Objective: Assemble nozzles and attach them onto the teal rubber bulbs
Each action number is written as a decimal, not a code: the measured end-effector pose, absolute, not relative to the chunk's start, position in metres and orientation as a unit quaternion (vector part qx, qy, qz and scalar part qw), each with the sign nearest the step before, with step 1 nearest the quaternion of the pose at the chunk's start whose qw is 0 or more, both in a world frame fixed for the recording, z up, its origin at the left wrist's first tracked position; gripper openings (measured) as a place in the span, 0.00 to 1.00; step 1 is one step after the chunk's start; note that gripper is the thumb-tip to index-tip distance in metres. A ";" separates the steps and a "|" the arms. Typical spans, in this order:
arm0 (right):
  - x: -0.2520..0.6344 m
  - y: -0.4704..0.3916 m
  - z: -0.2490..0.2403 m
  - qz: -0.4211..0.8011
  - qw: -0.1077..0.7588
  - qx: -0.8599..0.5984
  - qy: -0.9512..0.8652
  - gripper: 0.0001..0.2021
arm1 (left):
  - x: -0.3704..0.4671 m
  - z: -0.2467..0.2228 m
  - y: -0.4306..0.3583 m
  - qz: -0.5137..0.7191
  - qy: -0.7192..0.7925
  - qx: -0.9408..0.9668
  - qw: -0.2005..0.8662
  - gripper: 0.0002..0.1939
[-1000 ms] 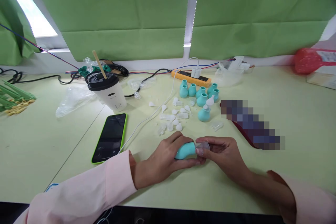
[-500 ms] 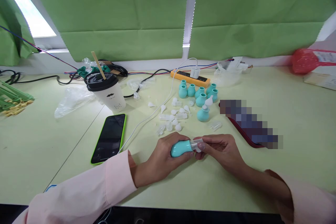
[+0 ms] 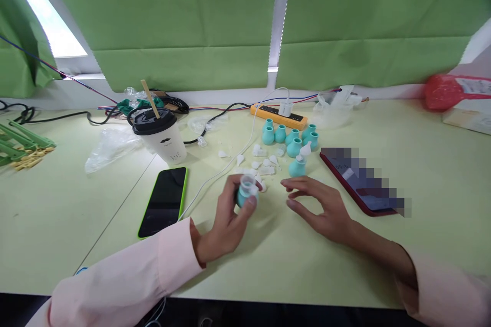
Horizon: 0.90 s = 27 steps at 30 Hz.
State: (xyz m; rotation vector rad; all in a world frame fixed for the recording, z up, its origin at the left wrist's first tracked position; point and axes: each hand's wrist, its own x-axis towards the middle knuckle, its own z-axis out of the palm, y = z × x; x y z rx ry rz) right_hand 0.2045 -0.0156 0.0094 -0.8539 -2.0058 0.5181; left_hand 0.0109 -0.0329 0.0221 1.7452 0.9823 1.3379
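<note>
My left hand (image 3: 226,219) is wrapped round a teal squeeze bulb (image 3: 242,197), tilted so that the clear plastic tube (image 3: 248,182) in its neck points up toward me. Nothing is in my right hand (image 3: 322,209); its thumb and fingers are apart, to the right of the bulb. Just beyond it stands another teal bulb (image 3: 296,167) with a white tip (image 3: 306,149) at its mouth. Several open-necked teal bulbs (image 3: 294,147) stand in a group behind. White teardrop-shaped tips and clear tube pieces (image 3: 266,169) lie scattered past my left hand, partly hidden by it.
A phone with a green edge (image 3: 164,202) and a lidded paper cup (image 3: 169,145) with a straw are on the left. A dark red phone (image 3: 356,184) lies at right. A white cable (image 3: 215,173) runs from the orange power strip (image 3: 278,116) across the table.
My right hand has let go of the clear tube and moved away to the right, its fingers parting. My left hand has turned the bulb from lying sideways to tube-end up and shifted slightly left.
</note>
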 end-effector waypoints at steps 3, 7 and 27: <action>0.196 -0.003 0.002 0.121 0.356 -0.385 -0.843 0.18 | 0.009 0.020 -0.028 0.544 0.374 0.647 0.382 0.07; 0.180 0.008 -0.007 0.137 0.278 -0.413 -0.857 0.21 | 0.008 0.019 -0.033 0.448 0.375 0.684 0.437 0.10; 0.215 -0.005 0.031 0.483 0.349 -0.359 -0.718 0.08 | 0.014 0.013 -0.035 0.368 0.453 0.686 0.434 0.12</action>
